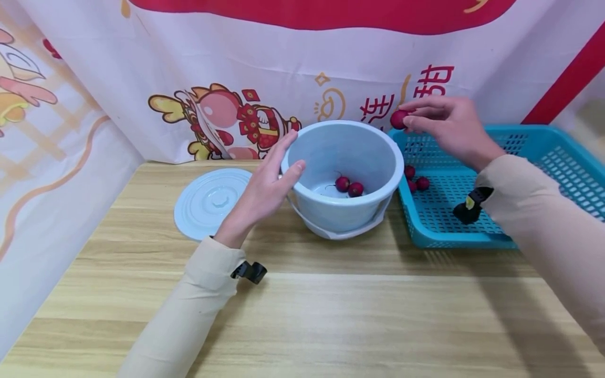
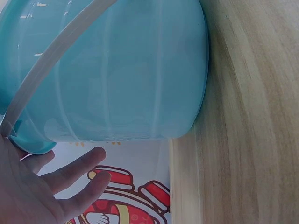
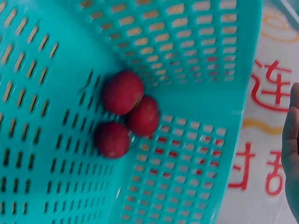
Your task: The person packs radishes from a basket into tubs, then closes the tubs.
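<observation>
My left hand [image 1: 264, 191] rests against the left rim of a light-blue bucket [image 1: 337, 218], thumb over the edge. In the left wrist view its fingers [image 2: 77, 172] reach out fairly straight beside the bucket wall. Two red radishes [image 1: 342, 184] with thin roots lie on the bucket's floor. Over the left back corner of a turquoise basket [image 1: 454, 241], my right hand [image 1: 449, 126] pinches another radish [image 1: 398, 119] between thumb and fingertips. Three radishes [image 3: 122, 92] sit together in the basket corner below; the right wrist view leaves the held one out.
A round light-blue lid [image 1: 212, 202] lies on the wooden table [image 1: 331, 320] left of the bucket. The bucket's handle [image 1: 342, 233] hangs down its front side. Behind everything hangs a printed white cloth [image 1: 283, 63]. The basket stands close at the bucket's right.
</observation>
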A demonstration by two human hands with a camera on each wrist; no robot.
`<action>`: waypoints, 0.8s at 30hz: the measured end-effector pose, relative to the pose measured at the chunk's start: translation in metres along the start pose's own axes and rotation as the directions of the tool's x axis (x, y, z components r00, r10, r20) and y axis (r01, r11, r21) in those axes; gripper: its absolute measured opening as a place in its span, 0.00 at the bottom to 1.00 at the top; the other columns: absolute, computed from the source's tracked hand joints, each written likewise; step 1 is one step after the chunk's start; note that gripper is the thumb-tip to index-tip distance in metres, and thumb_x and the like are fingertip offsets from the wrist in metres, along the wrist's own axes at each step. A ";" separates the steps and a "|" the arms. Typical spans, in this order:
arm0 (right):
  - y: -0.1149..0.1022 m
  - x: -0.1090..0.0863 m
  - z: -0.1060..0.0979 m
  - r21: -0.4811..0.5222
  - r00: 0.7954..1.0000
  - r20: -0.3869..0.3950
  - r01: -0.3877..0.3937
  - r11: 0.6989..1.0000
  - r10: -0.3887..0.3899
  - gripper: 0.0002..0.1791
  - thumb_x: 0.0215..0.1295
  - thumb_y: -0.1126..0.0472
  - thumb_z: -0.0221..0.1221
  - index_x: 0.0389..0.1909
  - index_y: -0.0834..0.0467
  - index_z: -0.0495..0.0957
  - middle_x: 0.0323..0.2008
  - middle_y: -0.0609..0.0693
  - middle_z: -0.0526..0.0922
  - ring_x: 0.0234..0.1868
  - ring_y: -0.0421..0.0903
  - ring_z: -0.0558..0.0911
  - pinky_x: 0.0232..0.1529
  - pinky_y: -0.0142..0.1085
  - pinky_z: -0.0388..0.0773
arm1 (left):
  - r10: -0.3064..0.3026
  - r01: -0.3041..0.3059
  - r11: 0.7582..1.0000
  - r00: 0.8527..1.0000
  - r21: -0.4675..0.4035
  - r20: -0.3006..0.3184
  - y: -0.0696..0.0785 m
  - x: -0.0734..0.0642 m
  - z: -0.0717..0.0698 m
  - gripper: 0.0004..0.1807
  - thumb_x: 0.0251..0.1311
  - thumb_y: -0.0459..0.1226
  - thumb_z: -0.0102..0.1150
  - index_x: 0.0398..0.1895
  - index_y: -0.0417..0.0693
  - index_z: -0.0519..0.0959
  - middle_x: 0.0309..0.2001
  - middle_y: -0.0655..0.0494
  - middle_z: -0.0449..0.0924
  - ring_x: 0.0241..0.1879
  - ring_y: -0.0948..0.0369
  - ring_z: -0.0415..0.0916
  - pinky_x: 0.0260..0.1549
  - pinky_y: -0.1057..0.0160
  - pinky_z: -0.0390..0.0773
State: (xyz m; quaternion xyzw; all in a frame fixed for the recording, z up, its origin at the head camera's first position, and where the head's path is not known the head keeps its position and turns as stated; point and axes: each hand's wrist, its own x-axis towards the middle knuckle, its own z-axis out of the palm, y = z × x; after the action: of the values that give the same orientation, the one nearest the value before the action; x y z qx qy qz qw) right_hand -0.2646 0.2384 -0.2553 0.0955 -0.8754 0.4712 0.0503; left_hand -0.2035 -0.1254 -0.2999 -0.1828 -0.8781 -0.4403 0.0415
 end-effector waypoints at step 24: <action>-0.056 -0.005 0.057 -0.016 0.940 0.207 0.280 0.960 -0.271 0.18 0.72 0.56 0.68 0.61 0.50 0.86 0.51 0.54 0.91 0.44 0.42 0.89 0.49 0.24 0.85 | -0.002 0.002 1.000 1.000 -0.007 0.006 0.001 0.000 0.000 0.39 0.76 0.58 0.46 0.87 0.68 0.50 0.88 0.63 0.47 0.83 0.50 0.56 0.69 0.37 0.77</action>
State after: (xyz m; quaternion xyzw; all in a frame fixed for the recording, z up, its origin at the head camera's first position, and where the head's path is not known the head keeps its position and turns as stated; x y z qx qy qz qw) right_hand -0.2477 0.1613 -0.2418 0.2635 -0.8643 0.4276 0.0284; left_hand -0.2031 -0.1249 -0.2993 -0.1835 -0.8768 -0.4428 0.0377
